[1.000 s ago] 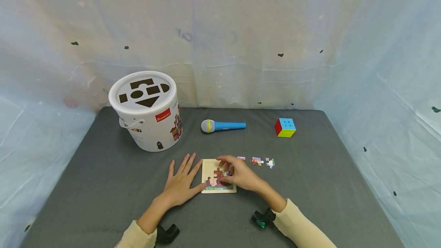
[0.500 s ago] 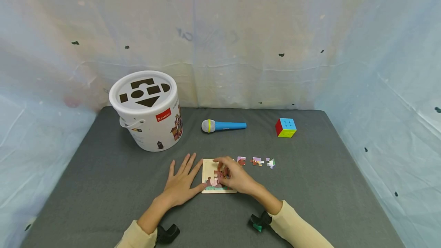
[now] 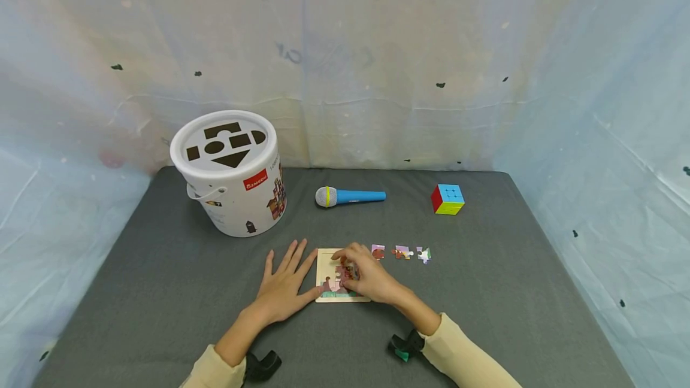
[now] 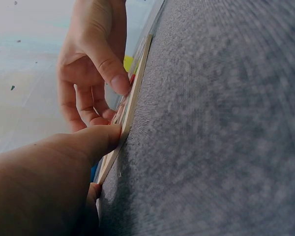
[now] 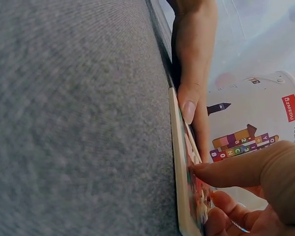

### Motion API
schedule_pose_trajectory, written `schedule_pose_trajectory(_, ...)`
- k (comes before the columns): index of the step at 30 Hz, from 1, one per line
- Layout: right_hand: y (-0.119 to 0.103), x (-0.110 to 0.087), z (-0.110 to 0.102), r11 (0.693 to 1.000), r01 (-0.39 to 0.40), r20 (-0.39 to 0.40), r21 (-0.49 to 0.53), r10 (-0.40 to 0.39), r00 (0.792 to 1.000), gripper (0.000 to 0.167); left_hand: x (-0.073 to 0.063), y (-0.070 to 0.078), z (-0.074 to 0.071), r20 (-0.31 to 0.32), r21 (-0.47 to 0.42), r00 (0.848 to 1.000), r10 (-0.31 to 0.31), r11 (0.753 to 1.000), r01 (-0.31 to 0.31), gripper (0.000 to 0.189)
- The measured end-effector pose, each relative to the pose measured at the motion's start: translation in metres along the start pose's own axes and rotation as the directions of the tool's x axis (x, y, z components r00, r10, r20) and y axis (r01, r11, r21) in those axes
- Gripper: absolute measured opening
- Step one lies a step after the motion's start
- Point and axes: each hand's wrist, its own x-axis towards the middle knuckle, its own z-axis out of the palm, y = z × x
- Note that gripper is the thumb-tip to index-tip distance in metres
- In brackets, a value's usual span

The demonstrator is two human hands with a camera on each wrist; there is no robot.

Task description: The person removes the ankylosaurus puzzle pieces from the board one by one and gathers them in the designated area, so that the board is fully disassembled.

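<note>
A small jigsaw puzzle in a pale wooden tray (image 3: 326,300) lies on the table, with fitted pieces along its near side. My left hand (image 3: 283,293) is spread flat beside it, the thumb resting on the tray's left edge. Over the tray's right half is my right hand (image 3: 372,275), its thumb and curled fingers holding a brownish puzzle piece (image 3: 349,269) down at the picture. The right wrist view shows that thumb (image 5: 211,173) touching the puzzle surface. Fingers hide much of the piece.
Three loose puzzle pieces (image 3: 402,252) lie in a row right of the tray. Behind are a blue toy microphone (image 3: 358,196) and a puzzle cube (image 3: 447,199). A white bucket (image 3: 232,196) with a shape-cut lid stands at back left.
My right hand has shifted slightly left over the tray, uncovering more of the leftmost loose piece. Its fingers have drawn in a little. My left hand stays put.
</note>
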Motion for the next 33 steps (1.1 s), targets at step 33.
schedule_pose_trajectory(33,-0.020,0.000,-0.015,0.939,-0.042,-0.093,0.342,0.079,0.993,0.017,-0.001,0.003,-0.002,-0.005,0.013,1.000,-0.008,1.000,0.008,0.084)
